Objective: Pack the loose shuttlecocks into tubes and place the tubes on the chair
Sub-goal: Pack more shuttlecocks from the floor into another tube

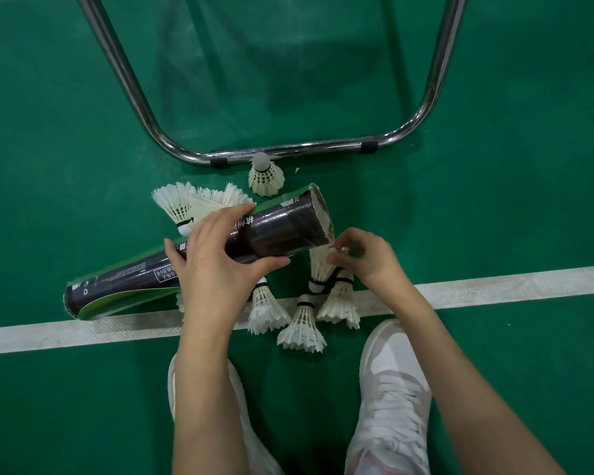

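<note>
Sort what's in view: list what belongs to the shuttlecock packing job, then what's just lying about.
Job: tube in left hand; shuttlecock pinched by right hand; loose shuttlecocks on floor; chair frame.

Just there: white court line; feather scrap.

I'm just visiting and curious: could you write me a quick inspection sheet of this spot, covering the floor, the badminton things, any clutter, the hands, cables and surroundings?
Surface: green sports floor crossed by a white painted line.
Job's things: long black-and-green cardboard tube, open end up-right; white feather shuttlecocks loose around it, one beside the chrome chair frame.
Clutter: small white fleck on the floor.
Hands: left hand grips the tube; right hand fingers pinch a shuttlecock near the tube mouth.
Cables: nothing seen.
Surroundings: white-and-pink sneaker; chair seat out of view.
</note>
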`<state>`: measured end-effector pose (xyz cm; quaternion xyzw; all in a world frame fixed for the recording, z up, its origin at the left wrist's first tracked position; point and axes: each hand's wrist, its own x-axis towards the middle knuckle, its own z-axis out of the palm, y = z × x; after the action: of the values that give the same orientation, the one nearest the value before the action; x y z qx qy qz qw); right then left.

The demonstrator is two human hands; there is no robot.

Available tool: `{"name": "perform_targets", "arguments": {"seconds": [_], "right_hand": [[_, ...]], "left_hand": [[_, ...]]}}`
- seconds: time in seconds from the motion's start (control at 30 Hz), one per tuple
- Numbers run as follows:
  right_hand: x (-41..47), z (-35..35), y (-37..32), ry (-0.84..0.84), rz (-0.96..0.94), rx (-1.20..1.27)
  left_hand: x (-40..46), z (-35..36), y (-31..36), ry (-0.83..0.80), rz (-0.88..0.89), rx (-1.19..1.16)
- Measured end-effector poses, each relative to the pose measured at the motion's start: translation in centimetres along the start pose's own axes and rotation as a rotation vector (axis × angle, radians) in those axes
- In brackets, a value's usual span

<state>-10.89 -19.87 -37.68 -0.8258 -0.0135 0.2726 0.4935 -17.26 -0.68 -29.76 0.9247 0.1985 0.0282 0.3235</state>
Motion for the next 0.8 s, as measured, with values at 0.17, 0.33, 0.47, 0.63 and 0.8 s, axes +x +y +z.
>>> {"name": "perform_targets", "arguments": {"seconds": [0.17, 0.33, 0.47, 0.63, 0.8], "right_hand": [[-1.7, -1.4, 1.2, 0.204, 0.011, 0.182], [-3.5, -2.8, 0.4, 0.445, -0.057, 0.370], [-4.6, -4.1, -2.0, 0.515, -0.144, 0.461], [-5.1, -3.6, -5.5, 0.478, -0.207, 0.588], [-5.3, -0.9, -6.8, 0.322, -0.198, 0.598]], "left_hand": [[-0.2, 0.4, 0.1, -0.022, -0.004, 0.034], [-0.3, 0.8, 0.1, -0.031, -0.003, 0.034], [-0.3, 0.8, 0.2, -0.033, -0.004, 0.041], [-0.5, 0.9, 0.2, -0.033, -0.006, 0.042], [-0.3, 0.8, 0.3, -0.017, -0.008, 0.031]]}}
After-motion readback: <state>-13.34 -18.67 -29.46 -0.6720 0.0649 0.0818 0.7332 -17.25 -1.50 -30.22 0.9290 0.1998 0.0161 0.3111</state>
